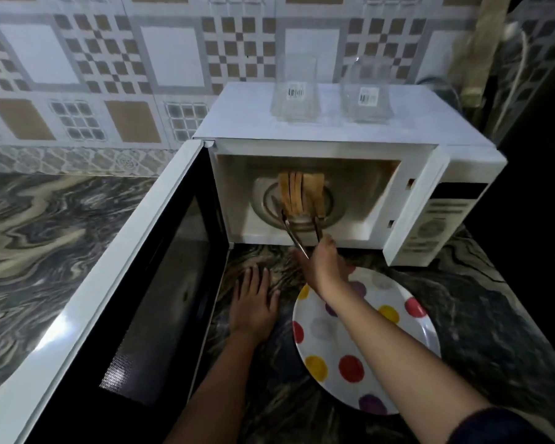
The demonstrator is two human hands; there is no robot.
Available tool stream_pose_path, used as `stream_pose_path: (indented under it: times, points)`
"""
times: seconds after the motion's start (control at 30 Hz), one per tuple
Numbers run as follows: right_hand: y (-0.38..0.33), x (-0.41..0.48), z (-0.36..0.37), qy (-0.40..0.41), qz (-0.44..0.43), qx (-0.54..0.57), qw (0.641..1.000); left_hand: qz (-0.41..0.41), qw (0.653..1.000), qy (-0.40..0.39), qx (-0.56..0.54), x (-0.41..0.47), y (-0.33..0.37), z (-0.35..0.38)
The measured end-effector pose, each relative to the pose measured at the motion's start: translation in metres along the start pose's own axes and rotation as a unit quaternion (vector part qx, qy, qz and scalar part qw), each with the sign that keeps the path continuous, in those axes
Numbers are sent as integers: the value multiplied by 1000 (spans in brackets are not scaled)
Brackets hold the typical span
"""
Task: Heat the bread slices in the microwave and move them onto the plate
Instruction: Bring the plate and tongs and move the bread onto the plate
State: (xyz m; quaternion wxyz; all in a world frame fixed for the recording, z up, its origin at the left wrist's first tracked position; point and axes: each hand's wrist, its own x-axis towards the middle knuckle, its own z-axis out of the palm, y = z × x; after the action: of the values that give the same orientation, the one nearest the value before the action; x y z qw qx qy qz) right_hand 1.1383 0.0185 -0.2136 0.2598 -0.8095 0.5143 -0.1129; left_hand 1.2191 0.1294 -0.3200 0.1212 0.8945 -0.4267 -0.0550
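While the bread slices (302, 195) are not yet out of the microwave (334, 129), the task looks to me about half done. They stand on edge as one pack over the glass turntable (263, 203) inside the cavity. The door (109, 299) is swung fully open to the left. Whether the bread is already heated, I cannot tell from this view; I judge that the moving step is beginning now, because the tongs (297, 233) are closed around the lower part of the pack, one arm on each side. I cannot tell if the pack is lifted or rests on the turntable.

The right hand (326, 262) is just in front of the microwave opening and squeezes the tongs near their back end, with the forearm stretched forward over the plate (337, 392). This plate, white with coloured dots, lies on the countertop (61, 235) near the microwave and has no bread on it, so the whole transfer is left to do.

The left hand (253, 302) holds nothing. It lies flat, palm down and fingers spread, on the countertop between the open door and the plate.
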Motion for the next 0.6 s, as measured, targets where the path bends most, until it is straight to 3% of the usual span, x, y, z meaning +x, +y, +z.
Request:
stream_pose_path:
  times: [0.33,0.6]
  points:
    - [-30,13,11,15,54,100,993,10,998,45,-30,3,-6,9]
    - [-24,10,12,-5,32,44,999,6,998,66,-2,3,-5,13]
